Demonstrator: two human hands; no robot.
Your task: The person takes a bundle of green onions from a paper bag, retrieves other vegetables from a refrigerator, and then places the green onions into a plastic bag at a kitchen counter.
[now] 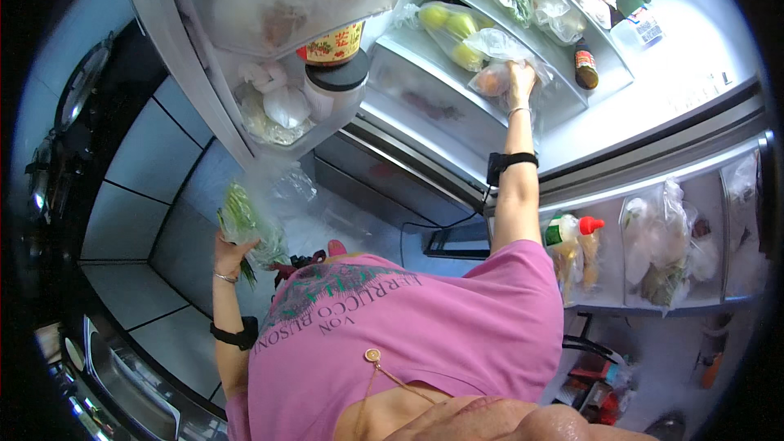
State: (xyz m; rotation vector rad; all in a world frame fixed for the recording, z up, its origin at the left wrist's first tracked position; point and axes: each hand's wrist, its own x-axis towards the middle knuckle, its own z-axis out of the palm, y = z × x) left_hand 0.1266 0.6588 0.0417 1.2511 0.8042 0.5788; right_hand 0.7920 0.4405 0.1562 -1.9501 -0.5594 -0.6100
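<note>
My left hand (234, 252) hangs low at my side, closed around a clear plastic bag of long green leafy vegetables (242, 217). Inside the open refrigerator, my right hand (522, 81) grips a clear plastic bag (493, 79) with something round and orange-pink in it, on the shelf (387, 43) above a drawer. Right behind that bag lies another clear bag of yellow-green fruit (456, 27). The fingertips of my right hand are partly hidden by plastic film.
The left door's bins hold a black-lidded jar (337, 78) and wrapped bags (286, 106). A brown bottle (585, 66) lies on the upper shelf. The right door (713, 282) carries a red-capped bottle (572, 228) and several bags. A black cable (422, 224) hangs below; a kitchen counter (131, 373) borders the left.
</note>
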